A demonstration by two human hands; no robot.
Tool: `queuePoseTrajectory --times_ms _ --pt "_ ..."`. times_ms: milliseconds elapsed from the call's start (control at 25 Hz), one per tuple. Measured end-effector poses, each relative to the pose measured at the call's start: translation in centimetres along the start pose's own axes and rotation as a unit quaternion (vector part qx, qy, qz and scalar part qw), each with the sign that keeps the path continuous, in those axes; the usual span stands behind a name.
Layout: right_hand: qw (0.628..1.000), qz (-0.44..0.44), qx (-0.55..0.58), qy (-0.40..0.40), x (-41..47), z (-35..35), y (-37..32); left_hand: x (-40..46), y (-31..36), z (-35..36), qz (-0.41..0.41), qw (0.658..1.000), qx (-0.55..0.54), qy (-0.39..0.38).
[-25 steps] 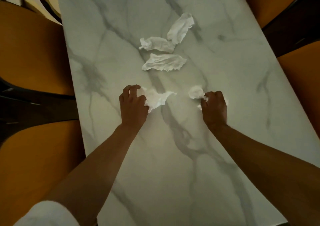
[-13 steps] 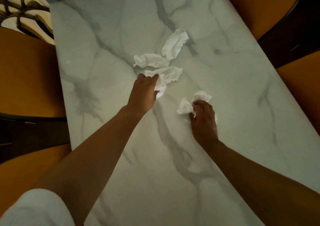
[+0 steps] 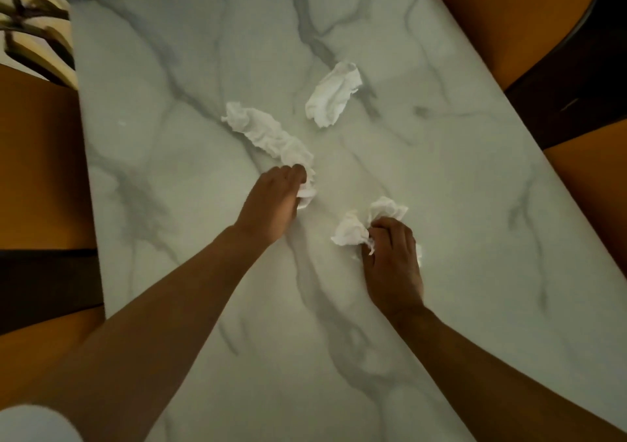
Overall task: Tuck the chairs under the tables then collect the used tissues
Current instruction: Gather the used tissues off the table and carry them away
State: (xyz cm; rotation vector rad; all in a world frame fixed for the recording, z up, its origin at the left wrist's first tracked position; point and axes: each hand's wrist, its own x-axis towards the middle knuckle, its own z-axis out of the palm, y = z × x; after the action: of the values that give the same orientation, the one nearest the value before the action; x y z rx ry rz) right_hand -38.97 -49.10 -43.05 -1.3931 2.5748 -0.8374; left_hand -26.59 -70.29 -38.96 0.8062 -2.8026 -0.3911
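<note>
Crumpled white tissues lie on a white marble table (image 3: 475,238). My left hand (image 3: 274,204) is closed on the near end of a long bunch of tissues (image 3: 268,136) that stretches away to the upper left. My right hand (image 3: 393,258) grips a crumpled tissue wad (image 3: 353,229) that sticks out to the left of its fingers. One loose tissue (image 3: 334,95) rests alone farther back, touching neither hand.
Orange chair seats flank the table: two on the left (image 3: 34,156) (image 3: 40,350) and two on the right (image 3: 509,10) (image 3: 597,183), with dark gaps between them. A patterned floor (image 3: 30,27) shows at the top left.
My left hand took its tissue forward, gathered two more and now drags them as one bunch. My right hand stayed closed on its wad. The view shifted forward.
</note>
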Motion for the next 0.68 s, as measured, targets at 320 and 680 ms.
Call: queuePoseTrajectory --times_ms 320,680 --pt "1.0 0.0 -0.002 -0.01 0.0 -0.1 -0.2 4.6 -4.3 -2.5 -0.006 0.991 0.106 -0.079" --pt "1.0 0.003 0.02 -0.007 0.0 -0.3 -0.3 3.5 -5.9 1.1 -0.104 0.989 0.08 0.071"
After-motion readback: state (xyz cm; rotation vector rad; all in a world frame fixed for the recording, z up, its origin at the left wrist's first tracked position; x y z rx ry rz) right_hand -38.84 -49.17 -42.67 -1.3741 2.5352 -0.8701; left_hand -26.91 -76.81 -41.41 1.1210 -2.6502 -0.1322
